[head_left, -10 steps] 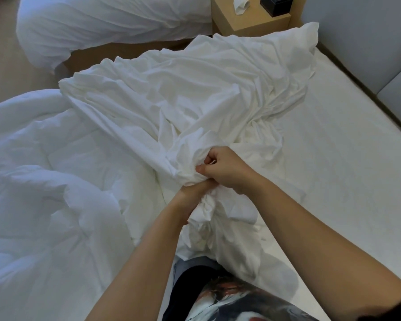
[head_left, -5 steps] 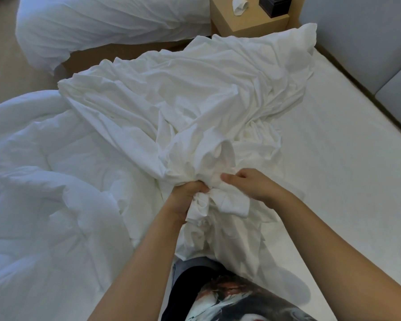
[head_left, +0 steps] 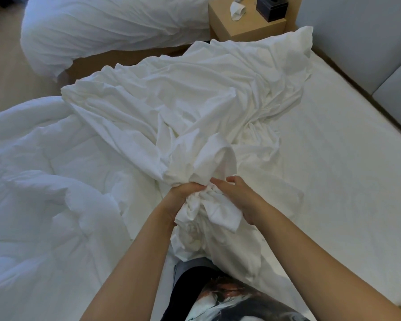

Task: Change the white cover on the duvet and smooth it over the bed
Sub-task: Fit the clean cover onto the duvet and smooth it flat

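Mostly, the white cover is spread crumpled over the bed, its gathered end clenched by the left hand, whose fingers are buried in folds, and gripped by the right hand. The duvet is cut off at left.

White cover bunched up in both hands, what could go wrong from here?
The white cover is twisted into a tight wad between the left hand and right hand, so its opening may get lost. Its far corner lies near the bedside table; a hard shake might sweep the tissue off.
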Motion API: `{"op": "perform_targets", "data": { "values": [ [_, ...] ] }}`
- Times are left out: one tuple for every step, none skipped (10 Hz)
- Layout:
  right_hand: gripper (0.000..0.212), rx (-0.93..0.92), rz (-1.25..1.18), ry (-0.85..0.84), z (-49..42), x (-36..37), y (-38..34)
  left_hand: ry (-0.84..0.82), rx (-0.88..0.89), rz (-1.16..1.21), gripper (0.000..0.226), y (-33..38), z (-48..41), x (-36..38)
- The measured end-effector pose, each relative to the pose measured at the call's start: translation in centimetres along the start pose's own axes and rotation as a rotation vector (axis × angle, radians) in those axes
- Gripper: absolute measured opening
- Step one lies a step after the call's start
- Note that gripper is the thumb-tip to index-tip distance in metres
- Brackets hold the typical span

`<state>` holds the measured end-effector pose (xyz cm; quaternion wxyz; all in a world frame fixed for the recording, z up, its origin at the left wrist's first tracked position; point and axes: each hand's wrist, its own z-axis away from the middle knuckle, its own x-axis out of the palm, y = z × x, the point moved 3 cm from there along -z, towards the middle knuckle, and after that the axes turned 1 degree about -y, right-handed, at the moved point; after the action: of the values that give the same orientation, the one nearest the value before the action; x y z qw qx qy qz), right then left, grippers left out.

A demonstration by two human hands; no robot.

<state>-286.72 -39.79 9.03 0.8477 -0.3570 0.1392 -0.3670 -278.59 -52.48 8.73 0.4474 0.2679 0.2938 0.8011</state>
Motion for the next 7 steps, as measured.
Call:
{"op": "perform_targets", "data": {
  "values": [
    [0.036, -0.108, -0.074, -0.069, 0.1, 0.7, 0.1, 0.093, -0.060, -0.059, 0.012, 0.4, -0.2, 0.1],
    [0.020, -0.486, -0.028, 0.133, 1.3, 0.9, -1.1, 0.132, -0.197, 0.110, 0.023, 0.9, -0.6, 0.5],
    [0.028, -0.715, 0.134, 0.217, 2.7, 1.9, -0.9, 0.092, 0.022, 0.391, 0.025, 1.2, -1.0, 0.5],
    [0.026, -0.675, 0.144, 0.202, 2.8, 2.0, 0.2, 0.009, 0.060, 0.329, 0.021, 0.4, -1.0, 0.0],
    [0.023, -0.541, 0.044, 0.169, 1.9, 1.2, 0.4, -0.036, 0.029, 0.104, 0.014, 0.1, -0.2, -0.3],
    [0.016, -0.546, -0.003, 0.177, 1.1, 0.7, -0.9, -0.149, 0.021, 0.164, 0.021, 0.7, 0.1, 0.5],
    [0.029, -0.609, 0.062, 0.190, 0.7, 0.9, -2.6, -0.068, 0.054, 0.159, 0.024, 0.9, 0.1, 0.6]
  ]
}}
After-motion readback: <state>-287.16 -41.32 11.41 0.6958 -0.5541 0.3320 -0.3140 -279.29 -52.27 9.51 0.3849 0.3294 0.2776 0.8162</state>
